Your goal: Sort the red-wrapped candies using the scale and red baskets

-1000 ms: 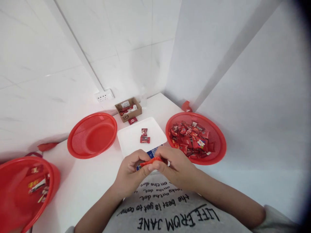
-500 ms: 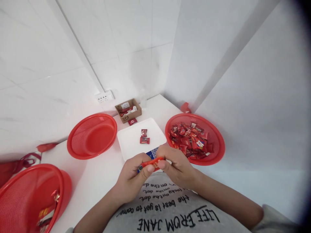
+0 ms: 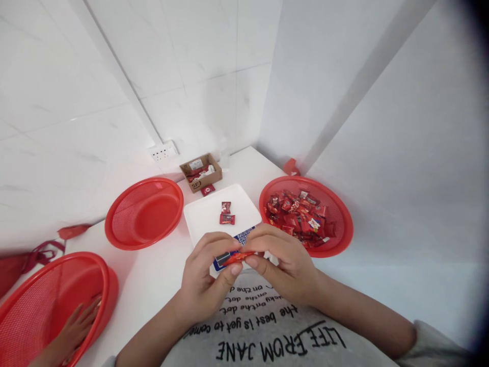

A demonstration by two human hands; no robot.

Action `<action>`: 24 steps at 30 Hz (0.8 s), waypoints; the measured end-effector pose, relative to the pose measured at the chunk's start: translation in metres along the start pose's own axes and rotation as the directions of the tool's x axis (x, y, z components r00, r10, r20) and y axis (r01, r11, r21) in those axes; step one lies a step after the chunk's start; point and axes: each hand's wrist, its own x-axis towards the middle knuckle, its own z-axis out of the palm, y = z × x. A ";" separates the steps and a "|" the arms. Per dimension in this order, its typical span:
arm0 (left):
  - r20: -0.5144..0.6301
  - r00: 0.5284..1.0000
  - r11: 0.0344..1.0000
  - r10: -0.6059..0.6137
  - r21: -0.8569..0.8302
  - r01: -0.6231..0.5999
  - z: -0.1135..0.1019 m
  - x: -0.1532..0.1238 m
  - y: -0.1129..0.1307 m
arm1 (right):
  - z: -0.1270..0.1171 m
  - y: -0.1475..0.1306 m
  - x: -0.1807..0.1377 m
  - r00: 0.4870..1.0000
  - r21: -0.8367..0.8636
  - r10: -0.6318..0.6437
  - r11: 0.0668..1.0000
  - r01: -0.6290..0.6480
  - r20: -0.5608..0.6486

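Close to my body, my left hand [image 3: 212, 275] and my right hand [image 3: 284, 265] hold a small red packet [image 3: 239, 257] between thumbs and fingertips, one at each end. Part of the packet is covered by my fingers. Just beyond my hands is a white scale [image 3: 202, 219] with a blue key panel [image 3: 244, 237]. On its plate lie two small wrapped packets, one dark red [image 3: 226, 207] and one red [image 3: 227, 219], nearly touching.
A red basket [image 3: 346, 239] with several red packets stands to the right. Another red basket [image 3: 145, 214] is on the left. At lower left, another person's hand [image 3: 80, 323] reaches into a third red basket [image 3: 110, 295]. A cardboard box [image 3: 206, 181] sits at the back.
Another person's hand has come into the lower-left basket. My fingers have shifted on the red packet, which now sits flatter and shows a crinkled surface.
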 end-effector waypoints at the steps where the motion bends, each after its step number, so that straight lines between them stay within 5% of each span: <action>1: -0.005 1.000 0.999 0.026 0.031 -0.026 -0.001 0.001 0.002 | 0.000 0.000 0.000 1.000 -0.009 0.007 1.000 -0.007 0.009; 12: 0.015 0.999 0.999 0.032 -0.038 -0.031 -0.002 0.009 0.019 | -0.002 -0.002 -0.001 0.995 -0.100 -0.089 0.991 0.093 0.041; 24: -0.002 0.991 0.981 -0.130 -0.146 0.129 -0.002 0.008 0.015 | 0.001 -0.001 -0.003 0.996 0.022 0.070 0.997 -0.069 -0.051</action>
